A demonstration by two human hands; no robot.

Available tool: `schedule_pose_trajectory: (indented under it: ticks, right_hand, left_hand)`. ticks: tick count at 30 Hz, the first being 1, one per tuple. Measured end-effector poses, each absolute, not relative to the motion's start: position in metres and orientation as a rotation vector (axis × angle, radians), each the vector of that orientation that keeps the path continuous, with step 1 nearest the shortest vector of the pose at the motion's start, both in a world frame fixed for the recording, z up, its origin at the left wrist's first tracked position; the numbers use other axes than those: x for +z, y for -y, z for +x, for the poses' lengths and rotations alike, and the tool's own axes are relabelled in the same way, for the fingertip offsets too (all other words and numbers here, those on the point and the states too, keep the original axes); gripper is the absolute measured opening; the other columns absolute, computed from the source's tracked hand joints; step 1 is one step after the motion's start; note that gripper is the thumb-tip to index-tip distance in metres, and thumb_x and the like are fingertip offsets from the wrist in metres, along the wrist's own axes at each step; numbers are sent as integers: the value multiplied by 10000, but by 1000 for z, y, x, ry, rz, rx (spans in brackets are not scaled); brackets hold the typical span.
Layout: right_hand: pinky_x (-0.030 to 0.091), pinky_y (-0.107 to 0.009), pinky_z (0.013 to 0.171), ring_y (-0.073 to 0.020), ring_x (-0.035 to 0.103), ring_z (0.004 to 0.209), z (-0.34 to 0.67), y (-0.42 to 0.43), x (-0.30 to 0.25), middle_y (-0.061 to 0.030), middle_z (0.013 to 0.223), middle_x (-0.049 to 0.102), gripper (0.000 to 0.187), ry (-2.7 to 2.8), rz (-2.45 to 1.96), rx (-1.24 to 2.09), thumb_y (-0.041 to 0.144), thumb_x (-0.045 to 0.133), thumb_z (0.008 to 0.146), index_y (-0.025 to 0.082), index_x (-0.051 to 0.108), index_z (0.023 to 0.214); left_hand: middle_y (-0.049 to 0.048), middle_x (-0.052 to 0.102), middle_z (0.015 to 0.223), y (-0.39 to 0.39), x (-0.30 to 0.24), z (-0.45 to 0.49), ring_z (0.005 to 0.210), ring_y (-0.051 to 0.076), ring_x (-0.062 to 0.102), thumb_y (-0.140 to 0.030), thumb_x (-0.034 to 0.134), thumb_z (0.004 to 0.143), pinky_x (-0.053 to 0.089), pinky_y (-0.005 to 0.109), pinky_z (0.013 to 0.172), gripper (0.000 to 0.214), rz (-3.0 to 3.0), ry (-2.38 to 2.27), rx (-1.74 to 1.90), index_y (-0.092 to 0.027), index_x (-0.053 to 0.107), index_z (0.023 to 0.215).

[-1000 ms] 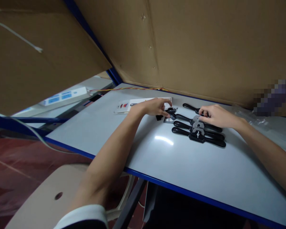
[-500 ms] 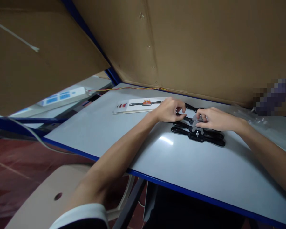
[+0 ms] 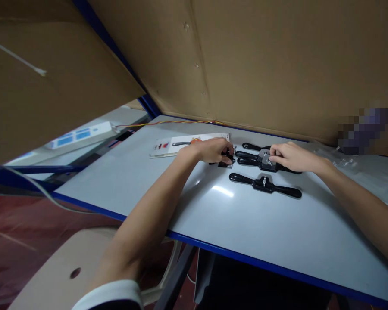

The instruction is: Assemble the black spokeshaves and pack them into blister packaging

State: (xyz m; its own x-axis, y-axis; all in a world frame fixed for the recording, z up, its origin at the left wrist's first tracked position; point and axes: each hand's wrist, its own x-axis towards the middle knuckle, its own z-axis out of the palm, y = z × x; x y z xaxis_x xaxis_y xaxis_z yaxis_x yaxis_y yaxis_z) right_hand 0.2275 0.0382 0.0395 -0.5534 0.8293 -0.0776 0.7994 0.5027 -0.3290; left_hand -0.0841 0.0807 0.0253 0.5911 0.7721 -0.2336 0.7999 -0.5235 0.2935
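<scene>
Several black spokeshaves lie crosswise on the table. The nearest spokeshave [image 3: 264, 184] lies by itself, with a small bright screw at its middle. Behind it, others sit close together around a grey metal plate [image 3: 264, 157]. My right hand [image 3: 289, 156] is closed over the right part of this group, fingertips at the plate and spokeshave body; it covers some handles. My left hand [image 3: 211, 150] is curled down over small black parts [image 3: 225, 164] left of the handles. Its fingers are closed around one that is mostly hidden.
A packaging card [image 3: 168, 147] printed with a spokeshave lies behind my left hand. Clear plastic wrap [image 3: 358, 170] is at the right. Cardboard panels [image 3: 261, 69] stand behind and left; a power strip [image 3: 80, 134] lies beyond the table's left edge.
My left hand has moved left, away from the handles, and small black parts now show beneath it. The second spokeshave has shifted back, leaving a gap behind the nearest one.
</scene>
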Motion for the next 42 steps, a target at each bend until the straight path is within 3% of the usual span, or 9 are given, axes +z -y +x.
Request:
schedule_pose_trajectory:
  ticks: [5,12,18,24,32,34,38,42]
  right_hand:
    - [310,-352,633,-200,527,652,219,-25,44,-47,761,652,234,2674,-1547,308,443,538,982,230,635,976]
    - [279,-359,603,-223,598,687,199,-2,49,-145,942,729,307,2895,-1565,190,233,466,967,176,697,1161]
    - [260,-324,570,-163,505,584,201,-3,52,-74,801,654,244,2936,-1598,292,208,489,983,184,665,1150]
    - [233,-310,528,-124,381,517,198,-2,53,-18,731,579,166,2971,-1695,228,212,519,1033,179,638,1144]
    - [322,-305,563,-175,646,690,195,-7,59,-104,918,724,329,3249,-1446,-123,19,484,964,174,690,1166]
    - [340,-307,567,-182,666,703,196,-7,59,-106,934,742,320,3276,-1350,-186,33,502,953,175,693,1168]
    - [343,-316,569,-209,673,718,203,-7,48,-115,958,745,224,3035,-1536,-174,242,526,1037,166,643,1212]
    - [330,-318,601,-178,627,731,212,-6,30,-110,1004,704,215,2940,-1511,-72,92,464,1005,165,642,1100]
  left_hand:
    - [70,722,934,-84,27,-87,840,215,635,-468,723,811,452,291,730,295,2471,-1255,-37,-205,725,944]
    - [18,641,766,-55,32,-48,679,155,540,-510,568,938,429,285,680,348,2275,-940,288,-178,673,949]
    - [-22,573,663,-49,10,-20,618,137,485,-453,561,947,379,276,638,288,2238,-887,390,-176,638,959]
    - [58,716,893,-54,1,-18,729,161,576,-316,653,876,426,306,726,183,2501,-859,382,-167,731,946]
    - [66,754,969,-58,1,-8,865,203,668,-180,650,856,484,301,808,123,2629,-819,336,-179,738,943]
    - [64,756,964,-61,1,-9,850,200,666,-190,651,863,483,298,802,119,2616,-821,324,-177,736,945]
    - [71,755,978,-63,-2,-9,849,196,662,-223,648,881,485,306,821,122,2608,-796,339,-173,733,953]
    - [77,752,1000,-61,-2,-9,883,199,664,-227,639,888,493,321,858,121,2618,-776,332,-179,733,946]
